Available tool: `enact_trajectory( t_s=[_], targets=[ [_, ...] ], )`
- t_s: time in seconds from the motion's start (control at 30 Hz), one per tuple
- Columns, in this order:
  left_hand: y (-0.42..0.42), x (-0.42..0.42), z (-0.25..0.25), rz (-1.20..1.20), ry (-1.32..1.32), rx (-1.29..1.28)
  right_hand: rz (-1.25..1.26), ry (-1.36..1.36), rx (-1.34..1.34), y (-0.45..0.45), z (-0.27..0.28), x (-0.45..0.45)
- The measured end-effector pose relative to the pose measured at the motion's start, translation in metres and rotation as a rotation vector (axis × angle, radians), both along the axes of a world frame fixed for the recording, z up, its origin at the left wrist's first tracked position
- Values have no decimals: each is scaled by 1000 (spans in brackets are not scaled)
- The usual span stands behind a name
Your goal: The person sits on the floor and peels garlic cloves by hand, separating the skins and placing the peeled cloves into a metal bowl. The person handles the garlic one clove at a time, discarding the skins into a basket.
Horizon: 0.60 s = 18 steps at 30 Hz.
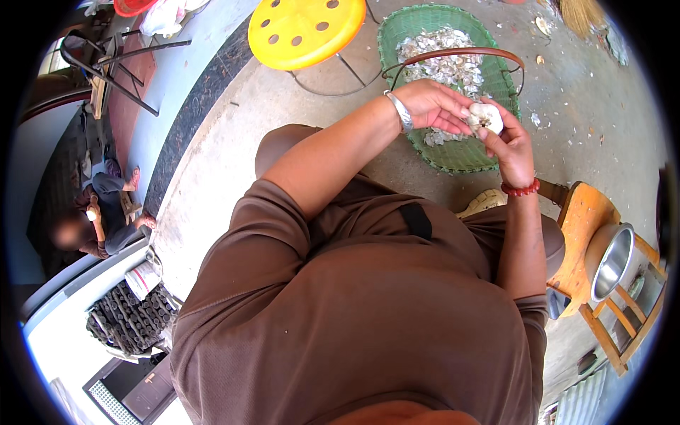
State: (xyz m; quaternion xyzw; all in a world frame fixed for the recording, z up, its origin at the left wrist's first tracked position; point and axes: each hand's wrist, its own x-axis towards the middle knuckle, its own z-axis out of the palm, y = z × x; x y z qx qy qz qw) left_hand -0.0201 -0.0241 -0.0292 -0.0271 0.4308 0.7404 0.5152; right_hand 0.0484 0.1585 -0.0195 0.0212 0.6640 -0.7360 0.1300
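A white garlic bulb (487, 118) is between my two hands, above a green woven basket (451, 159). My right hand (511, 142), with a red bead bracelet at its wrist, holds the bulb from the right, thumb on its near side. My left hand (434, 109), below which a silver bangle circles the wrist, pinches the bulb's left edge with thumb and fingertips. Thin pale garlic skins (446, 53) lie heaped in the basket. Its brown arched handle (457, 51) rises just beyond my hands.
A yellow round stool (305, 32) stands beyond my left arm. At right, a steel bowl (613, 263) rests beside a wooden seat (584, 223). Another person (98, 212) sits at far left, holding something pale. A straw broom (581, 16) and scattered skins are on the floor.
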Motion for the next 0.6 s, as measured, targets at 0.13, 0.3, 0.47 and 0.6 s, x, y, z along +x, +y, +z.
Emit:
enact_trajectory(
  t_s=[0.13,0.3,0.47,0.6],
  targets=[
    [-1,0,0,0,37,1,-15,-1,6,-1,-2,0],
    [0,3,1,86,73,-62,-26,-2,-69,-2,-2,-2],
    [3,6,3,131,180,-109,-36,-17,-91,-2,-6,-3],
    [3,4,-1,159,125,-36,-73,-33,-110,-3,-6,-3]
  ],
)
